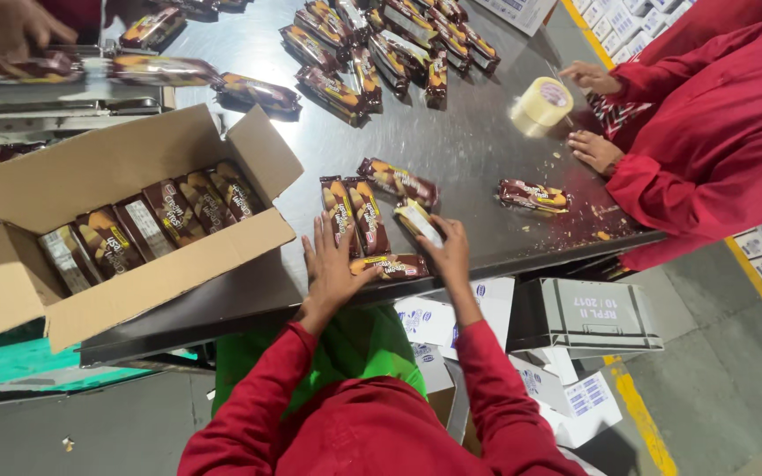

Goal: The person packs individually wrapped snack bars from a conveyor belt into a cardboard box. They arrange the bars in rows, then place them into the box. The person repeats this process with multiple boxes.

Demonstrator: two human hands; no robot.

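Note:
Brown and yellow biscuit packets lie on a steel table (469,150). My left hand (328,264) rests with fingers spread on two packets lying side by side (354,211), its thumb next to a crosswise packet (396,266) at the table's near edge. My right hand (448,251) grips the end of a tilted packet (419,220) just right of that pair. Another packet (397,181) lies just beyond my hands. To the left stands an open cardboard box (178,269) with a row of several packets (160,216) standing inside.
A large heap of packets (381,44) covers the far table. One loose packet (533,196) lies at the right. A co-worker in red has hands (594,150) on the right edge beside a tape roll (541,104). Another person's hand (11,26) works at top left. White cartons (575,317) sit under the table.

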